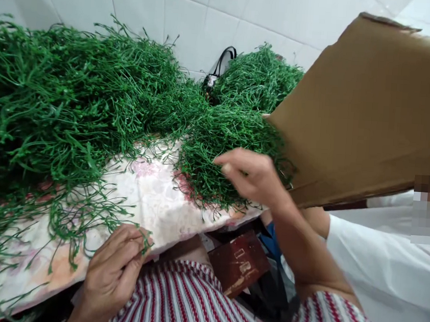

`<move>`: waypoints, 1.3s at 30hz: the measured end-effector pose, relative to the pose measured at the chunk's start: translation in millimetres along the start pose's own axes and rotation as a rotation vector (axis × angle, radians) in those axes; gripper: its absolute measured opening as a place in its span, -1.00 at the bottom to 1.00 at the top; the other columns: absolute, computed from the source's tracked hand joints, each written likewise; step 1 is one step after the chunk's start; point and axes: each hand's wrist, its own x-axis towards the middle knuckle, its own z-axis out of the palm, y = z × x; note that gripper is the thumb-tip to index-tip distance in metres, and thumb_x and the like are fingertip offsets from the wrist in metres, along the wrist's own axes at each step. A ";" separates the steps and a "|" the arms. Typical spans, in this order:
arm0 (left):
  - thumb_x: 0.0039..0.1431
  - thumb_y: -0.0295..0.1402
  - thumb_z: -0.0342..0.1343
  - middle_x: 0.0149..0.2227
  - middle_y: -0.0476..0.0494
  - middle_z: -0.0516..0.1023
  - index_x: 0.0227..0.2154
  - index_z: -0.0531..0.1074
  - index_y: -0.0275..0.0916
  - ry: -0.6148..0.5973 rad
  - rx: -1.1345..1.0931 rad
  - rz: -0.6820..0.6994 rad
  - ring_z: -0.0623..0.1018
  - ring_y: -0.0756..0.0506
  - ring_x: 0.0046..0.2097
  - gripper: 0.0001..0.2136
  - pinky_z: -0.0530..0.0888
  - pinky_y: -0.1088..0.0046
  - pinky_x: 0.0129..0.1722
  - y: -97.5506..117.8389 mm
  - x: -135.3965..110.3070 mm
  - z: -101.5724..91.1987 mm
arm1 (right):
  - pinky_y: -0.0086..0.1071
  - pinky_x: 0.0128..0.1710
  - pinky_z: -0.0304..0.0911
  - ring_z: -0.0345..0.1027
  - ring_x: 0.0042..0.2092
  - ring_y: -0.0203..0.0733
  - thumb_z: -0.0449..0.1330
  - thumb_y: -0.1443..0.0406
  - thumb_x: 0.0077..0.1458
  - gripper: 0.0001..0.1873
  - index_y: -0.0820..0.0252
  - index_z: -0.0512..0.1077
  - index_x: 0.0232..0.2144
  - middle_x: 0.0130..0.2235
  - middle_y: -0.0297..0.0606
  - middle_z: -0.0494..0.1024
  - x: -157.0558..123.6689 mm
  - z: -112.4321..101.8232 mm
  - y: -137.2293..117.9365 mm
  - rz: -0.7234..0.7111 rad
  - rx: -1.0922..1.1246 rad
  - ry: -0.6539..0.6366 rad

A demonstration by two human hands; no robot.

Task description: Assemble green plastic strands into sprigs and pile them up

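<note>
My left hand (115,267) is closed near the table's front edge, with a thin green stem (146,240) pinched at its fingertips. Just beyond it lies a loose spread of similar stems (82,215), slender and plastic-looking with small forked tips. Over the right-hand heap of green stems (215,151) hovers my right hand (252,176), its thumb and forefinger drawn close together in a pinch. Whether anything is between those fingers is too small to make out.
A large heap of stems (76,87) covers the left and back of the flower-patterned cloth (153,196). Another pile (261,81) sits by the tiled wall (188,17). A big cardboard sheet (369,108) leans in from the right, beside a person in white (369,270). Below is a reddish-brown box (239,263).
</note>
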 end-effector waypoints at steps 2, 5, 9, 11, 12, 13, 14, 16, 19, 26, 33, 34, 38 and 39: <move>0.03 -0.71 -0.06 -0.42 -0.12 0.43 -0.40 0.35 -0.28 -0.113 -0.059 0.045 0.43 -0.03 -0.31 -0.78 0.42 0.42 -0.30 6.6 8.5 6.3 | -0.45 -0.27 0.28 0.40 -0.31 -0.31 -0.01 0.13 0.20 -0.59 0.33 0.50 -0.30 -0.34 -0.19 0.54 -14.4 43.1 -21.3 0.045 0.316 -0.293; 0.01 -0.72 -0.08 -0.47 -0.13 0.43 -0.32 0.37 -0.32 -0.168 -0.081 0.214 0.39 -0.03 -0.36 -0.74 0.39 0.43 -0.36 17.2 20.1 15.9 | -0.48 -0.36 0.25 0.36 -0.38 -0.33 -0.12 -0.02 0.20 -0.39 0.40 0.47 -0.25 -0.41 -0.21 0.51 -24.2 102.2 -42.4 0.247 0.753 -0.697; 0.01 -0.65 -0.07 -0.48 -0.16 0.44 -0.30 0.39 -0.37 -0.237 0.019 0.316 0.38 -0.05 -0.39 -0.78 0.36 0.41 -0.42 20.0 24.0 23.2 | -0.54 -0.35 0.21 0.30 -0.37 -0.39 0.08 -0.10 0.02 -0.38 0.38 0.44 -0.23 -0.39 -0.29 0.47 -25.1 146.4 -55.2 0.556 1.364 -0.850; 0.03 -0.58 -0.07 -0.50 -0.15 0.42 -0.31 0.39 -0.37 -0.282 0.077 0.352 0.37 -0.06 -0.40 -0.81 0.36 0.40 -0.42 17.3 21.5 26.8 | -0.59 -0.46 0.14 0.24 -0.45 -0.46 0.24 0.00 -0.07 -0.47 0.35 0.42 -0.21 -0.44 -0.36 0.44 -24.3 155.6 -57.8 0.689 1.568 -0.825; 0.03 -0.56 -0.07 -0.51 -0.14 0.41 -0.33 0.39 -0.37 -0.287 0.094 0.368 0.37 -0.05 -0.41 -0.82 0.36 0.40 -0.42 15.7 19.8 28.8 | -0.61 -0.52 0.08 0.20 -0.49 -0.49 0.29 0.06 -0.10 -0.50 0.33 0.42 -0.20 -0.48 -0.39 0.42 -24.2 158.4 -58.6 0.730 1.631 -0.804; 0.02 -0.56 -0.08 -0.52 -0.13 0.40 -0.36 0.40 -0.37 -0.285 0.099 0.376 0.36 -0.05 -0.43 -0.83 0.36 0.41 -0.43 14.3 17.9 30.8 | -0.63 -0.56 0.02 0.15 -0.54 -0.51 0.33 0.11 -0.12 -0.53 0.33 0.42 -0.21 -0.52 -0.43 0.38 -24.3 160.6 -59.2 0.753 1.673 -0.779; 0.01 -0.57 -0.08 -0.54 -0.12 0.39 -0.38 0.40 -0.37 -0.277 0.097 0.376 0.35 -0.04 -0.45 -0.83 0.36 0.41 -0.44 13.2 16.0 32.3 | -0.64 -0.59 -0.03 0.11 -0.57 -0.53 0.35 0.16 -0.15 -0.55 0.33 0.42 -0.23 -0.56 -0.46 0.35 -24.8 162.2 -59.9 0.769 1.691 -0.757; -0.02 -0.59 -0.08 -0.55 -0.13 0.40 -0.39 0.40 -0.38 -0.256 0.076 0.362 0.36 -0.04 -0.45 -0.82 0.38 0.42 -0.44 12.7 11.9 32.4 | -0.64 -0.61 -0.08 0.06 -0.59 -0.55 0.37 0.21 -0.18 -0.61 0.35 0.43 -0.30 -0.59 -0.48 0.32 -26.5 164.4 -61.1 0.794 1.674 -0.695; -0.02 -0.56 -0.02 -0.42 -0.22 0.49 -0.28 0.41 -0.41 -0.208 0.031 0.337 0.44 -0.10 -0.30 -0.79 0.45 0.33 -0.29 15.1 3.7 22.2 | -0.63 -0.60 -0.06 0.08 -0.58 -0.54 0.34 0.21 -0.13 -0.68 0.35 0.43 -0.37 -0.57 -0.45 0.32 -30.4 166.0 -62.2 0.788 1.582 -0.603; 0.08 -0.51 0.06 -0.35 -0.08 0.48 -0.19 0.42 -0.28 0.385 -0.035 -0.474 0.46 0.01 -0.33 -0.79 0.43 0.53 -0.38 -2.4 -14.4 -7.1 | -0.57 -0.61 -0.02 0.08 -0.61 -0.48 0.15 0.16 0.07 -0.73 0.29 0.34 -0.34 -0.57 -0.45 0.30 -41.0 171.5 -66.3 0.575 1.280 -0.517; -0.06 -0.33 0.23 -0.65 0.10 0.27 -0.61 0.32 -0.28 0.510 -0.531 -0.898 0.27 0.12 -0.61 -0.79 0.23 0.63 -0.63 -22.0 -4.4 3.9 | -0.54 -0.51 0.08 0.12 -0.50 -0.43 0.10 0.23 0.12 -0.78 0.28 0.31 -0.48 -0.56 -0.42 0.28 -43.1 180.1 -78.3 0.279 0.923 -0.436; -0.08 -0.34 0.24 -0.66 0.10 0.28 -0.63 0.32 -0.28 0.557 -0.567 -0.899 0.28 0.12 -0.62 -0.78 0.24 0.62 -0.63 -22.2 -2.3 2.8 | -0.54 -0.49 0.10 0.16 -0.49 -0.42 0.09 0.24 0.13 -0.80 0.29 0.35 -0.42 -0.53 -0.40 0.32 -43.5 178.8 -77.4 0.246 0.881 -0.428; -0.11 -0.38 0.24 -0.69 0.08 0.33 -0.67 0.31 -0.28 0.575 -0.670 -0.915 0.33 0.08 -0.64 -0.79 0.29 0.58 -0.63 -24.8 6.0 -10.0 | -0.51 -0.38 0.21 0.33 -0.39 -0.37 0.07 0.29 0.16 -0.80 0.27 0.42 -0.23 -0.39 -0.30 0.49 -43.9 166.7 -67.0 0.193 0.704 -0.240; -0.11 -0.39 0.25 -0.69 0.07 0.35 -0.68 0.32 -0.28 0.546 -0.676 -0.920 0.34 0.08 -0.64 -0.79 0.30 0.58 -0.62 -26.1 7.4 -12.9 | -0.50 -0.36 0.22 0.35 -0.37 -0.36 0.07 0.31 0.15 -0.81 0.26 0.43 -0.23 -0.38 -0.28 0.50 -42.7 163.4 -64.2 0.183 0.661 -0.163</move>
